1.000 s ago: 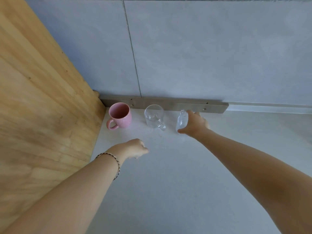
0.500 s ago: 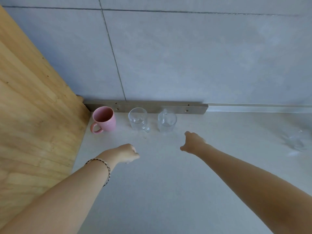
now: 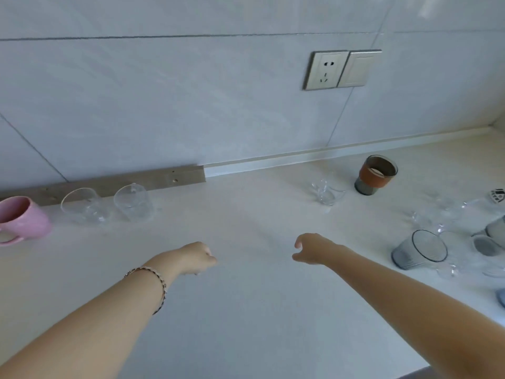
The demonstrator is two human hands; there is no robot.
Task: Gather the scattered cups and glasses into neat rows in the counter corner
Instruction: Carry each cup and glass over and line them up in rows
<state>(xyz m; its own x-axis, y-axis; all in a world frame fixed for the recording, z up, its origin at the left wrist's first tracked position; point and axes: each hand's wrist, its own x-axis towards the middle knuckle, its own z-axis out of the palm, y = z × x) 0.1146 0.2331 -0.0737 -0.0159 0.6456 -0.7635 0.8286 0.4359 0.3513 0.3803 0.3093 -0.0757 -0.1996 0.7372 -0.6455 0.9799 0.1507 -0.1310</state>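
A pink mug (image 3: pixel 20 221) stands at the far left by the wall, with two clear glass mugs (image 3: pixel 82 205) (image 3: pixel 134 202) in a row to its right. My left hand (image 3: pixel 198 257) hovers over the counter with fingers curled and nothing in it. My right hand (image 3: pixel 311 248) is beside it, fingers loosely apart and empty. A clear glass mug (image 3: pixel 325 192) and a dark glass with an orange sleeve (image 3: pixel 375 175) stand further right. A grey tumbler (image 3: pixel 419 248) lies on its side among several clear glasses at the right edge.
The pale counter (image 3: pixel 246 310) meets a grey tiled wall with a socket plate (image 3: pixel 341 69). A grey wooden strip (image 3: pixel 164 179) runs behind the row. A blue object (image 3: pixel 501 296) shows at the right edge.
My right hand let go of the second clear mug in the row and drew back. The view swung right, showing the scattered glasses.
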